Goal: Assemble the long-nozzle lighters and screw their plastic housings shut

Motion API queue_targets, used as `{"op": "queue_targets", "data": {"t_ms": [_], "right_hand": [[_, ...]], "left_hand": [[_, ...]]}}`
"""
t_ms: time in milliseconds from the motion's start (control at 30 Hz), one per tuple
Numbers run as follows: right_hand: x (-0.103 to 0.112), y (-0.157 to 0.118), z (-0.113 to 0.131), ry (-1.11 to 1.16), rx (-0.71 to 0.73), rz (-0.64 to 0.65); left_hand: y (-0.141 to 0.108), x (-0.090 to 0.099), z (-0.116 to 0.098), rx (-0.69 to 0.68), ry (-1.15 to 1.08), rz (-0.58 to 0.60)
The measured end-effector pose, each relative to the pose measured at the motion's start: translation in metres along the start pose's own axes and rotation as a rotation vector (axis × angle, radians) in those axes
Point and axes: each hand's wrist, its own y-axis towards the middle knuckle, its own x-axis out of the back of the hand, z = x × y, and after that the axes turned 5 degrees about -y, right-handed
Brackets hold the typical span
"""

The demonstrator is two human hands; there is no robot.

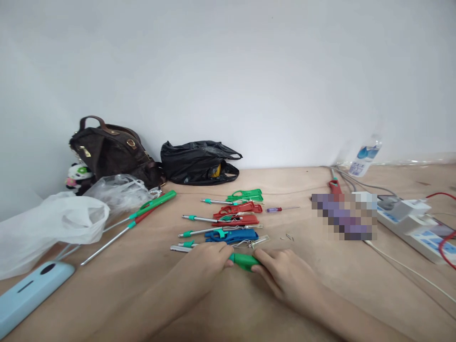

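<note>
Both hands grip one green long-reach lighter (245, 261) low over the front of the table. My left hand (210, 259) is closed around its front part, by the teal collar, with a metal tube showing beyond the knuckles. My right hand (281, 268) pinches the rear end of the green handle between thumb and fingers. Just beyond lie opened lighters in a stack of rows: a blue casing (233, 235), red casings (245, 219) and a green casing (249, 194), with metal tubes, wires and clear fuel tanks. A small screwdriver (274, 209) and several loose screws (288, 237) rest to their right.
Whole lighters (142, 213), a white plastic bag (71, 218) and a light-blue device (35, 294) lie left. A brown backpack (114, 152) and black bag (195, 161) stand by the wall. At right are a power strip (409, 232), cables and a bottle (365, 156).
</note>
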Motion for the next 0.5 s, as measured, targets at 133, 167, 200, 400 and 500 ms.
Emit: {"op": "queue_targets", "data": {"t_ms": [133,167,200,400,500], "right_hand": [[0.000,0.001,-0.002,-0.025,0.022,0.004],[0.000,0.001,-0.002,-0.024,0.021,-0.001],[0.000,0.000,-0.003,-0.019,0.018,-0.008],[0.001,0.002,-0.001,-0.009,0.013,0.010],[0.005,0.007,0.000,-0.019,-0.022,0.095]], "left_hand": [[0.000,0.005,-0.007,-0.003,-0.025,-0.019],[0.001,0.007,-0.010,0.008,-0.022,-0.017],[0.001,0.009,-0.011,0.019,-0.020,-0.011],[0.004,0.015,-0.018,0.046,-0.045,0.012],[0.003,0.012,-0.014,0.075,-0.048,0.049]]}}
